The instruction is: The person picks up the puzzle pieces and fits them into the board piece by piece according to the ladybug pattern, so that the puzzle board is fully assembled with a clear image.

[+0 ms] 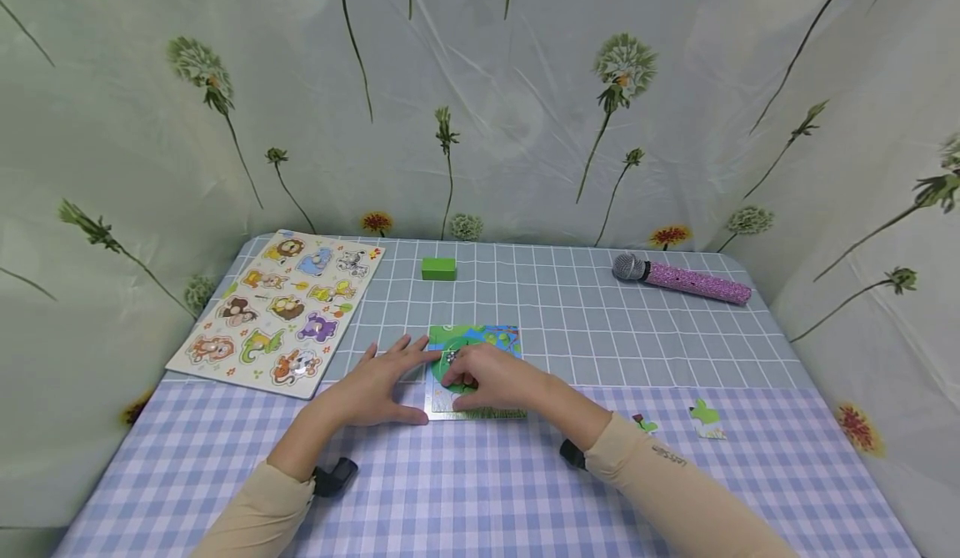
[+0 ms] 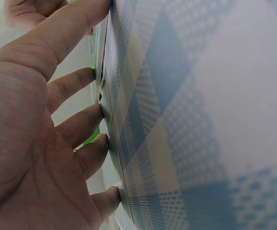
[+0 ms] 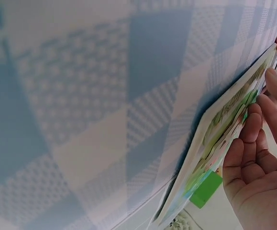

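Note:
A small jigsaw puzzle (image 1: 476,414) with a picture of green grass and blue lies mid-table. My right hand (image 1: 491,377) is over it, its curled fingers at a green puzzle piece (image 1: 444,372) on the picture; its fingertips partly hide that piece. In the right wrist view the puzzle board (image 3: 200,124) is seen edge-on, the fingertips close against its surface. My left hand (image 1: 378,387) lies with fingers spread at the puzzle's left side; its index finger and thumb reach the board's edge. The left wrist view shows its fingers (image 2: 76,86) straight, tips down on the table surface.
A wooden animal puzzle board (image 1: 277,312) lies at the left. A green block (image 1: 438,269) sits behind the jigsaw, and a pink glittery microphone (image 1: 682,279) at the back right. Two loose pieces lie at the right: a green one (image 1: 707,419) and one (image 1: 645,424) partly behind the right forearm.

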Tool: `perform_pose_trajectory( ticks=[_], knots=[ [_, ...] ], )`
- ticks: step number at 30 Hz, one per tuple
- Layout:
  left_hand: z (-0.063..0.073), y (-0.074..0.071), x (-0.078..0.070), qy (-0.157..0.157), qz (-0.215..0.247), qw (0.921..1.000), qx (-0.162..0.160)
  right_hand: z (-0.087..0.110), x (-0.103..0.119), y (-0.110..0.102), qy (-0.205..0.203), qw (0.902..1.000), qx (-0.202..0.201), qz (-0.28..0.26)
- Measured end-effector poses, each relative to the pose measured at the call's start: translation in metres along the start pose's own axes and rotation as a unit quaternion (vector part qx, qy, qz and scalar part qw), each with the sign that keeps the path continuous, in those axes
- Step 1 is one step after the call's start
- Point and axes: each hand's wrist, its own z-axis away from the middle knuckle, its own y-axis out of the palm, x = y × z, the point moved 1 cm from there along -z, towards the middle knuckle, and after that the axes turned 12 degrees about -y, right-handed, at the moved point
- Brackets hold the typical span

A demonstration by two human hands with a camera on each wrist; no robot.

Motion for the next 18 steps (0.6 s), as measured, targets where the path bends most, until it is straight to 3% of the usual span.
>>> perform_pose_trajectory(
  ticks=[18],
  knots=[
    [0.001,0.000,-0.003,-0.017,0.000,0.9999,0.005,0.037,0.001,-0.025,0.008,0.9997,-0.020,-0.015]
  ],
)
